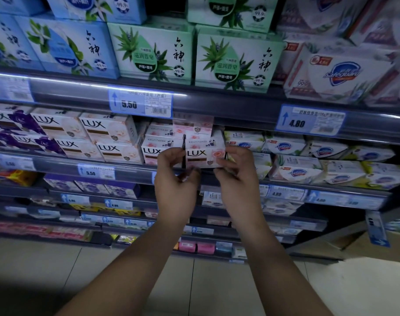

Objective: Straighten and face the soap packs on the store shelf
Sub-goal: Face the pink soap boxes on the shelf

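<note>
A pink LUX soap pack (204,156) with a rose print sits at the front edge of the middle shelf, label facing out. My left hand (175,179) touches its left end and my right hand (237,174) its right end, fingers curled around the corners. A second pink LUX pack (151,152) stands just left of it, partly hidden by my left fingers. More pink packs (192,126) are stacked behind and above, one tilted.
White LUX packs (107,131) and purple ones (14,126) fill the shelf to the left. Safeguard packs (294,172) lie to the right, some askew. Green boxes (153,53) stand on the shelf above. Price rails (139,103) run along shelf edges. A cardboard box (363,245) sits low right.
</note>
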Demonstrator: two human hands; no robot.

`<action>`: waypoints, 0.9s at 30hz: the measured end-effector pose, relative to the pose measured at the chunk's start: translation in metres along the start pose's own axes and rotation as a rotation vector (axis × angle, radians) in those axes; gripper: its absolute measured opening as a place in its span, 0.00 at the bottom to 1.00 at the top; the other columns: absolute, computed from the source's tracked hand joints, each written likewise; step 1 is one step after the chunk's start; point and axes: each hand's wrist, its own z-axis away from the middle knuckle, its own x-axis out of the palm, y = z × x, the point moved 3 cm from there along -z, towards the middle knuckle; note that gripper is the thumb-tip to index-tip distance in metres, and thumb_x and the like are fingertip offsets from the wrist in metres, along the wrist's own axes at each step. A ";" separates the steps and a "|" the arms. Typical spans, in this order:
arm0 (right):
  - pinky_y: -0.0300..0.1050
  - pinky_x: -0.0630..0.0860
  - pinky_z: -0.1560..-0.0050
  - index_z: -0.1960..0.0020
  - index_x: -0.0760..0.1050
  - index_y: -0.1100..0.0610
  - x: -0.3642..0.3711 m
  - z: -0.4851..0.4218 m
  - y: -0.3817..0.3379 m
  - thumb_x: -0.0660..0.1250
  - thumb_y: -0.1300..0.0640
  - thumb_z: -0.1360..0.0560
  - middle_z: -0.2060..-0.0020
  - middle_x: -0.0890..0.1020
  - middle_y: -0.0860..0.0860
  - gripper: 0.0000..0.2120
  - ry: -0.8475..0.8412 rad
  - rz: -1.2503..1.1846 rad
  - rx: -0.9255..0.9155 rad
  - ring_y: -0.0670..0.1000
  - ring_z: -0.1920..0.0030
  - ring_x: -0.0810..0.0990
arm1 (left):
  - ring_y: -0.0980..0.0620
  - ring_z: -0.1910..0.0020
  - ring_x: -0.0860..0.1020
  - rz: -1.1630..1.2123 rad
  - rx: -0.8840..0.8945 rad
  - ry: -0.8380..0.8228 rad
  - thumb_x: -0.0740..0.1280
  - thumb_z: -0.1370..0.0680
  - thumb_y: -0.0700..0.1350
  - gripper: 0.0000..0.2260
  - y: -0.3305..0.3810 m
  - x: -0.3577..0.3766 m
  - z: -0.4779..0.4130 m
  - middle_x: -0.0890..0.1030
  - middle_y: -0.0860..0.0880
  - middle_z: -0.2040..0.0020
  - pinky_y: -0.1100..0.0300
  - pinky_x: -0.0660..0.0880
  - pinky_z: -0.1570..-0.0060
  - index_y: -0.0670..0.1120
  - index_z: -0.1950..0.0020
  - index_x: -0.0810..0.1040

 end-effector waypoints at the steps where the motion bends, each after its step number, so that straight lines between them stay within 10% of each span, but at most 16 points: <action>1: 0.27 0.74 0.51 0.35 0.72 0.55 -0.003 0.000 0.000 0.62 0.73 0.22 0.45 0.80 0.41 0.20 0.002 -0.034 -0.012 0.32 0.46 0.79 | 0.62 0.40 0.78 0.036 -0.011 0.000 0.72 0.23 0.32 0.19 0.000 0.000 -0.002 0.80 0.51 0.40 0.62 0.78 0.39 0.48 0.37 0.74; 9: 0.33 0.76 0.42 0.36 0.73 0.60 -0.022 0.010 0.003 0.64 0.76 0.23 0.46 0.83 0.40 0.20 0.010 -0.155 -0.096 0.36 0.45 0.82 | 0.45 0.42 0.80 0.176 0.046 -0.086 0.71 0.25 0.27 0.22 0.009 -0.013 -0.004 0.80 0.45 0.50 0.43 0.81 0.42 0.48 0.38 0.72; 15: 0.39 0.81 0.44 0.35 0.78 0.50 -0.026 0.014 0.005 0.72 0.64 0.22 0.43 0.86 0.45 0.18 -0.015 -0.177 -0.100 0.44 0.43 0.84 | 0.51 0.38 0.82 0.127 0.047 -0.163 0.76 0.24 0.36 0.19 0.018 -0.027 -0.001 0.84 0.52 0.42 0.51 0.79 0.38 0.47 0.35 0.79; 21: 0.42 0.82 0.47 0.41 0.83 0.54 -0.025 0.017 0.012 0.75 0.57 0.24 0.48 0.88 0.49 0.12 -0.069 -0.255 -0.036 0.49 0.44 0.86 | 0.51 0.52 0.86 0.202 -0.106 -0.223 0.79 0.32 0.51 0.12 0.026 -0.045 -0.003 0.88 0.50 0.54 0.61 0.80 0.56 0.52 0.50 0.87; 27: 0.44 0.84 0.55 0.50 0.85 0.43 -0.009 0.021 0.013 0.75 0.50 0.27 0.51 0.89 0.47 0.07 -0.107 -0.344 0.063 0.50 0.47 0.88 | 0.41 0.50 0.87 0.261 -0.256 -0.284 0.81 0.34 0.48 0.14 0.014 -0.061 -0.012 0.88 0.43 0.53 0.39 0.80 0.45 0.46 0.51 0.87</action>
